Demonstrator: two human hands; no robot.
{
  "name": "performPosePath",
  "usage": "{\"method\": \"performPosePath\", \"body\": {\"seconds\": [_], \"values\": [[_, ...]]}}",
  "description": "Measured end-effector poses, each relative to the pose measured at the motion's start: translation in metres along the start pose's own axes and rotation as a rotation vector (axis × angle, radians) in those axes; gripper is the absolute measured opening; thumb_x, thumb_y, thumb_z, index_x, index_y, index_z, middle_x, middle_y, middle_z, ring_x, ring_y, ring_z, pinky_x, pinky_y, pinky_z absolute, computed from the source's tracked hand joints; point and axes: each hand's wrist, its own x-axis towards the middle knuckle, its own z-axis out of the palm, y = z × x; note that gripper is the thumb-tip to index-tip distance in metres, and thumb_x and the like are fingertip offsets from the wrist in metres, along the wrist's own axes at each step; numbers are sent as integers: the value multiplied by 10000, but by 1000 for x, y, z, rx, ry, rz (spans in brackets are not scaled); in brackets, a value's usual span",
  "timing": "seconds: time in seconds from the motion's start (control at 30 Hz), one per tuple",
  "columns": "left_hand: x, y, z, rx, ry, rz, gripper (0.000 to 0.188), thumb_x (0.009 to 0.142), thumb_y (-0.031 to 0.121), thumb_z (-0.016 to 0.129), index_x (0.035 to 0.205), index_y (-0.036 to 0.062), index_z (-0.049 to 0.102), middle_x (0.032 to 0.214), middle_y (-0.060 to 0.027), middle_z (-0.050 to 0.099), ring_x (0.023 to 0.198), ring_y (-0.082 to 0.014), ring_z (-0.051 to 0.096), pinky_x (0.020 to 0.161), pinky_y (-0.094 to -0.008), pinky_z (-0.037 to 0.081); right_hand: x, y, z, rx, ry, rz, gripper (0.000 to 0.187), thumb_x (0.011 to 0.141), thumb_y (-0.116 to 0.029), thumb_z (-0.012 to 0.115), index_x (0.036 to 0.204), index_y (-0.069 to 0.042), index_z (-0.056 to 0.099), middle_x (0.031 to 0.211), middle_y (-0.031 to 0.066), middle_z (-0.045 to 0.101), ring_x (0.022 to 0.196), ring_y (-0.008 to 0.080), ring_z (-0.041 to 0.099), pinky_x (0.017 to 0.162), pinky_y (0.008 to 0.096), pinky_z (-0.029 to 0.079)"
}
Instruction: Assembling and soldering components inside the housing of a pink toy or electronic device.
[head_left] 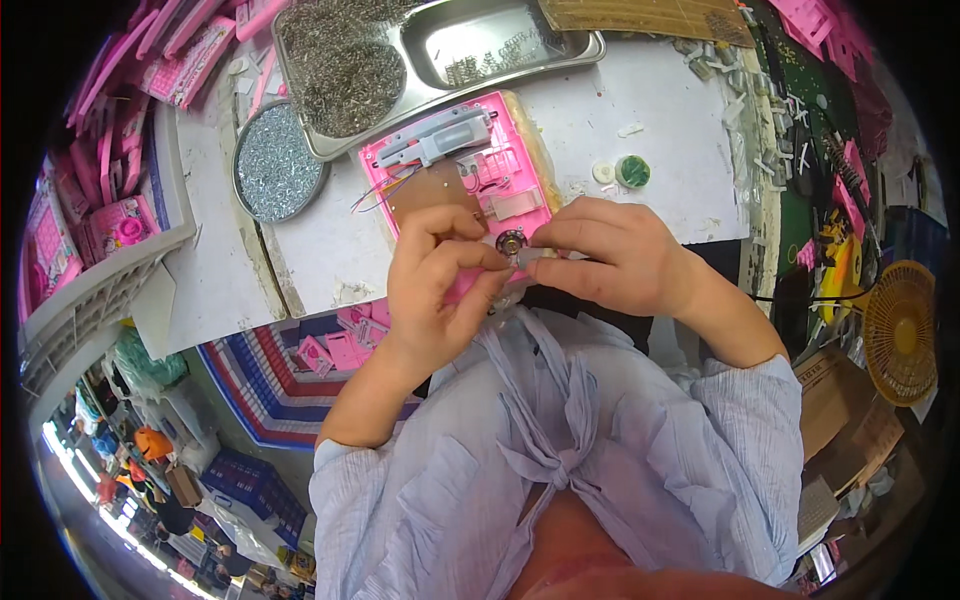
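Observation:
A pink plastic toy housing [535, 170] lies open on the white table, its inside facing up. In it sit a grey plastic mechanism [436, 140], a brown board [430, 193], thin wires and a round dark speaker-like part [511, 243]. Over the housing's near edge, my left hand [440, 275] has its thumb and fingers pinched together; what is between them is too small to make out. My right hand [610, 250] pinches a small greyish piece [527, 258] next to the round part. The fingertips of both hands almost meet there.
A steel tray [430, 75] of small metal parts stands at the back, with a round dish of screws [280, 160] to its left. A green roll [632, 171] lies right of the housing. Pink parts fill a crate [160, 255] at left. A fan [900, 333] stands right.

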Motion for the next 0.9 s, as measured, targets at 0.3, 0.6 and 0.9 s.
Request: {"method": "performPosePath", "body": {"seconds": [0.3,0.6,0.9], "values": [[39,-14,7,414,112,-67,187,759,108,821,917,81,723,1001,-86,570,904,-267,558,823,-401,402,-17,6,-9,-32,101,187,310,814,-34,782,1104,-71,681,1056,146,735,865,279,722,698,358,594],[9,-9,-1,691,-48,85,216,748,208,839,958,173,802,1145,-27,678,1042,-259,567,925,-427,359,0,27,-2,38,183,461,317,842,-62,760,1139,-31,654,1202,132,707,1085,363,651,921,436,533],[6,-23,-22,478,356,-104,342,772,150,799,1111,150,754,1311,-135,599,1233,-336,518,1051,-451,333,24,49,21,-59,44,402,273,807,-105,783,1053,-88,667,1514,124,528,1392,424,393,1154,519,332]]}}
